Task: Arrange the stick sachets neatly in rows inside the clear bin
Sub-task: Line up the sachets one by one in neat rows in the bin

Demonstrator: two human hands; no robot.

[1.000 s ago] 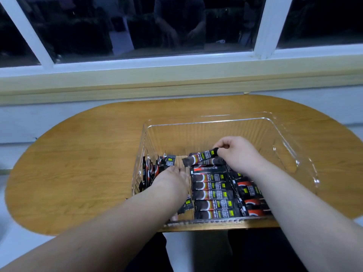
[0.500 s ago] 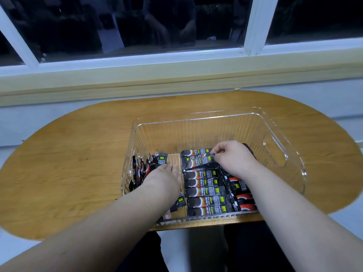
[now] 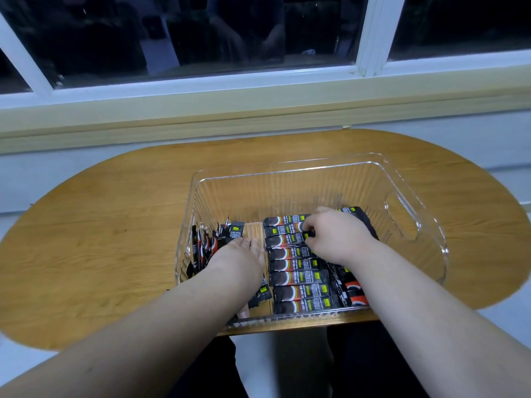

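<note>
Table (image 3: 115, 225) is carrying clear bin (image 3: 287, 168); stick sachets (image 3: 298, 271) are filling only its near half. Right hand (image 3: 336, 234) is pinching one sachet (image 3: 283, 231); left hand (image 3: 238, 254) is pressing flat-fingered by bin's left wall.

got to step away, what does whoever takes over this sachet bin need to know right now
Left hand: flat, fingers forward, at the loose pile in the left part of the clear bin; it holds nothing that shows.
Right hand: fingers curled on the far sachets of the middle row.
Done: the middle row lies flat and side by side, running from the near wall away from you.
Left: straighten the jumbled pile into a row; the right-side sachets, partly under the right forearm, look loosely laid and probably need lining up too.
</note>
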